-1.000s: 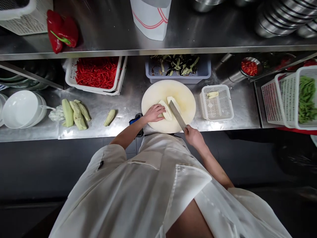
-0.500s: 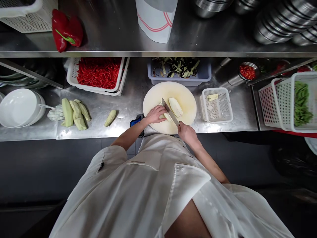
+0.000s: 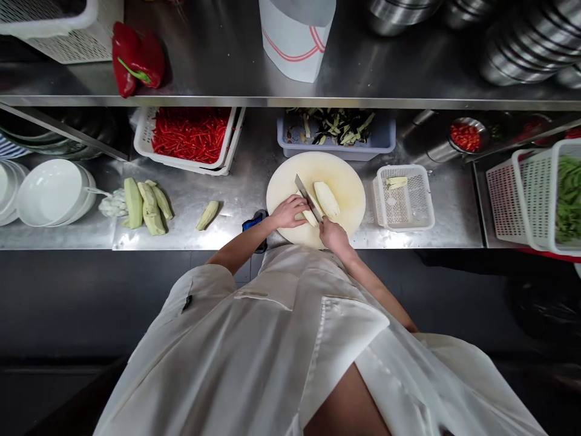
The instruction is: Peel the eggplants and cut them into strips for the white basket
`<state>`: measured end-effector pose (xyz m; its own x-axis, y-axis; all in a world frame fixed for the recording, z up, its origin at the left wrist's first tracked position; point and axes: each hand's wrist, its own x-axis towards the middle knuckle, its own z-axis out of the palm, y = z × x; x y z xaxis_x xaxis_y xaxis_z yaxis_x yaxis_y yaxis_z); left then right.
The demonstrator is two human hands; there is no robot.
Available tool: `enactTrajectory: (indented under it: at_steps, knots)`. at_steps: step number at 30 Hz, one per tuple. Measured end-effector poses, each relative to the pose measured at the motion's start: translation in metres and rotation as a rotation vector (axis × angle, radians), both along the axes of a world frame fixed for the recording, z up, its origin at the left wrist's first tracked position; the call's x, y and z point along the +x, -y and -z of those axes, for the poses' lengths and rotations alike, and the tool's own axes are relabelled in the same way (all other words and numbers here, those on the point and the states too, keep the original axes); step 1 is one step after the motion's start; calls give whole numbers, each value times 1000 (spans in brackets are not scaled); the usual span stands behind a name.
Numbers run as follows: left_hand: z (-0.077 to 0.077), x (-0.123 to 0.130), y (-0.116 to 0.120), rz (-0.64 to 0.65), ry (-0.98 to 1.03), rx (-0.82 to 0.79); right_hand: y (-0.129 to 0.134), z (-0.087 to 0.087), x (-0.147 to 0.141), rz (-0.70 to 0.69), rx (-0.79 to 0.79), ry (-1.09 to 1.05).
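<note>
On the round cream cutting board (image 3: 284,175), my left hand (image 3: 290,211) presses down a strip of peeled eggplant (image 3: 311,218), its fingers curled over it. My right hand (image 3: 334,236) grips the handle of a kitchen knife (image 3: 307,195). The blade slants across the board close beside my left fingertips, along the strip's right side; whether its edge is in the flesh cannot be made out. Just right of the blade lies a larger cut piece of eggplant (image 3: 327,200), pale face up. A white basket (image 3: 426,209) right of the board holds a few eggplant strips (image 3: 396,182).
Several peeled eggplants (image 3: 133,203) lie on the steel counter at left, near white bowls (image 3: 49,194). Behind the board stand a bin of peelings (image 3: 336,150) and a basket of red chili (image 3: 190,136). A steel shelf edge (image 3: 218,101) runs above them.
The knife and my right hand have slid forward and left relative to the board. My left hand stays on the eggplant strip. The whole view has shifted slightly.
</note>
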<state>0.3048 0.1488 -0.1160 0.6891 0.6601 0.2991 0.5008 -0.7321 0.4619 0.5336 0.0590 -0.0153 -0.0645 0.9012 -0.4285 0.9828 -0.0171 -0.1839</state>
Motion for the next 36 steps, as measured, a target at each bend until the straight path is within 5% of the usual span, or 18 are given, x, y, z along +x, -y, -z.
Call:
enactTrajectory:
  at_steps: [6, 13, 17, 25, 30, 36]
  knots:
    - [-6, 3, 5, -72, -25, -1, 5, -6, 28, 58, 122, -87]
    - [-23, 68, -30, 58, -48, 33, 19, -25, 77, 93, 127, 53]
    - [-23, 85, -43, 81, -56, 16, 19, -25, 86, 70, 120, 54]
    - [-16, 86, -46, 54, -50, 19, 3, -24, 104, 27, 47, 9]
    - [-18, 86, -46, 43, -67, -20, -23, -12, 87, 27, -20, -30]
    - [-29, 67, -43, 42, -165, -6, -17, 2, 96, 121, 105, -224]
